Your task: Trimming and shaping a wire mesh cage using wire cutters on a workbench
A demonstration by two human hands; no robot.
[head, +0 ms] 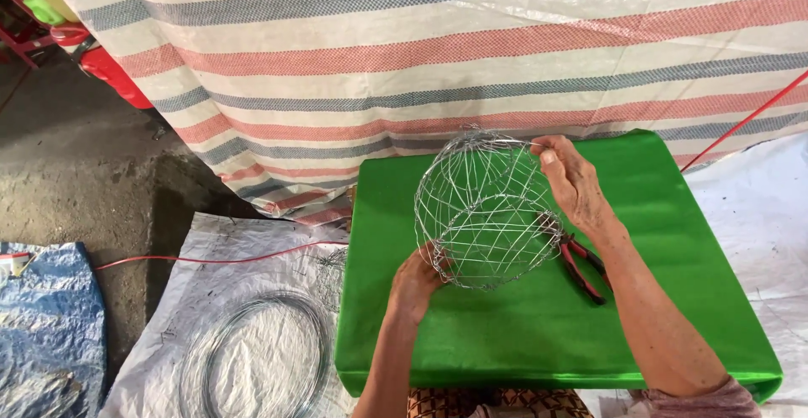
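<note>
A round basket of woven silver wire (488,212) is tilted on its side over a green cloth-covered board (539,325). My left hand (414,283) grips the lower left rim of the basket. The upper right rim is pinched by my right hand (574,184) between thumb and fingers. Red-handled pliers (582,268) lie on the green board just right of the basket, partly under my right forearm.
A coil of bare wire (257,359) lies on a white plastic sheet (210,241) to the left. A thin red cord (210,258) crosses that sheet. A striped tarp (438,56) hangs behind. A blue sack (46,325) lies at far left.
</note>
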